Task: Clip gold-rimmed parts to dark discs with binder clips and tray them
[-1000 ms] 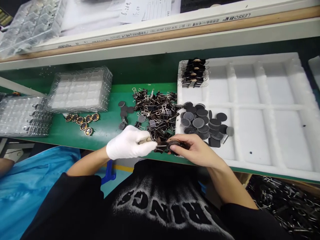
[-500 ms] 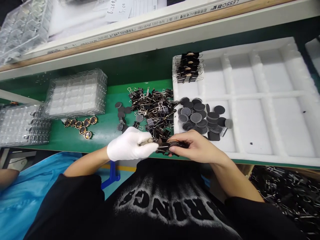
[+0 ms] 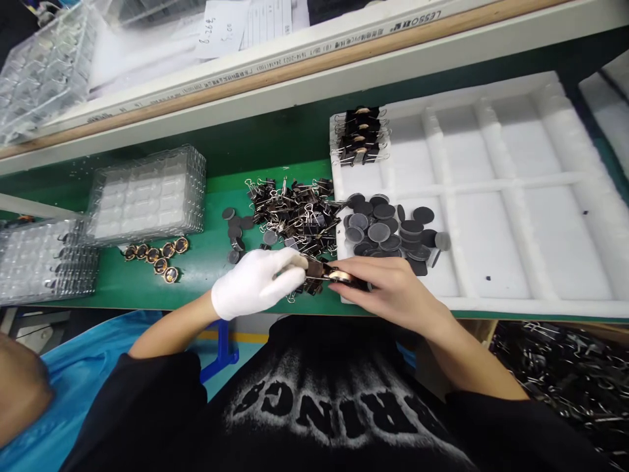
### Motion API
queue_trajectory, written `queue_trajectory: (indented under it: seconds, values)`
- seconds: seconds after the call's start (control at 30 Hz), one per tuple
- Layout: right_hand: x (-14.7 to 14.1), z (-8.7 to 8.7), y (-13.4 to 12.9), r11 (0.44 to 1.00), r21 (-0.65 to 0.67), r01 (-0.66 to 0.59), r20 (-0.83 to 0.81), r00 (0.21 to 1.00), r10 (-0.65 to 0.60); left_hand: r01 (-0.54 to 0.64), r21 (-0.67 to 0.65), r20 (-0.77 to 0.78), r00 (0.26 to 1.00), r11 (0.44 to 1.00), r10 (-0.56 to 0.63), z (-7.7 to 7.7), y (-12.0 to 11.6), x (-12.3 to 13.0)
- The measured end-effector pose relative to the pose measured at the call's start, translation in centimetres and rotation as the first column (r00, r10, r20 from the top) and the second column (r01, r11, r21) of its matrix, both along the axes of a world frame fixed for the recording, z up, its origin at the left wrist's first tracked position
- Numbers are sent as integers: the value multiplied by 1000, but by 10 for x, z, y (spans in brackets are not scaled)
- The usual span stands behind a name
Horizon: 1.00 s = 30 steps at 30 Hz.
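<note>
My left hand (image 3: 255, 283), in a white glove, is closed on a black binder clip (image 3: 315, 268), fingers at its wire handles. My bare right hand (image 3: 400, 288) pinches a round gold-rimmed piece (image 3: 340, 276) against dark parts partly hidden by the fingers. The clip's mouth meets this piece; whether it grips it I cannot tell. Just beyond both hands lies a heap of loose binder clips (image 3: 299, 213). Black discs (image 3: 378, 232) are piled in the near-left part of a white foam tray (image 3: 491, 259).
Clipped gold-edged pieces (image 3: 361, 136) stand in a row in the tray's far-left compartment. Small gold-rimmed rounds (image 3: 160, 265) lie at left beside stacked clear plastic trays (image 3: 147, 190). A shelf edge (image 3: 295, 78) crosses behind. Another person's arm (image 3: 22, 390) is at lower left.
The binder clip and the round piece have turned, so the gold rim now shows plainly between the hands. My left fingers have shifted up slightly. The other person's arm reaches further into view.
</note>
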State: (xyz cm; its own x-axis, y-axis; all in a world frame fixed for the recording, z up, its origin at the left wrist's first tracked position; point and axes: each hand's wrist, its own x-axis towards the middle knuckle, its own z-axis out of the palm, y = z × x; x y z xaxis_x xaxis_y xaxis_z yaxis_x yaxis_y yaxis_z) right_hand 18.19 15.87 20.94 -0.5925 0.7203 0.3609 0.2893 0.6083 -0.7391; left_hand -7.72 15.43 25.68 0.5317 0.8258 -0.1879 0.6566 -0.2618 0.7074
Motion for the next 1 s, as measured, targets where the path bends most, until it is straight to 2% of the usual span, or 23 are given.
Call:
queue_trajectory:
  seconds: [0.03,0.1,0.13,0.2,0.23,0.3,0.37,0.4,0.43,0.47,0.5,0.57,0.73,0.87,1.0]
  values:
    - [1,-1,-1,982,179,66,10,998,-69,-20,-94,59,998,995,25,1,3,3]
    - [3,-2,-2,869,478,126,20,988,-154,-53,-293,146,984,955,99,3,8,11]
    - [4,-3,-1,810,571,130,23,984,-174,-68,-370,162,977,927,136,3,12,16]
    - [7,-3,-1,749,640,174,2,974,-228,-96,-440,165,969,893,185,5,18,26]
    - [10,-3,-1,749,622,226,-13,960,-279,-99,-439,173,966,893,192,5,21,30]
    - [16,-1,-2,809,465,359,-40,922,-386,-99,-404,181,966,909,185,6,27,38]
    - [24,0,-3,896,114,428,-72,903,-423,-107,-339,144,976,935,164,8,31,45]
    - [28,1,-3,911,-106,399,-100,907,-409,-107,-309,117,982,945,149,9,32,48]
    - [31,1,-2,886,-311,342,-131,908,-397,-105,-288,91,987,952,136,9,33,51]
    - [34,1,-1,833,-472,288,-146,907,-396,-100,-279,69,990,955,124,10,34,54]
    - [37,1,0,775,-578,256,-141,904,-404,-92,-280,49,993,956,110,10,35,58]
    - [39,0,3,699,-665,262,-113,890,-441,-88,-281,7,996,956,94,11,37,64]
    - [37,-5,5,631,-721,286,-176,806,-565,-123,-275,-71,992,953,107,12,40,76]
    - [36,-11,4,611,-751,249,-222,777,-589,-121,-327,-81,992,937,100,13,41,81]
    - [37,-15,6,646,-732,217,-260,787,-560,-33,-206,-97,995,978,13,11,44,82]
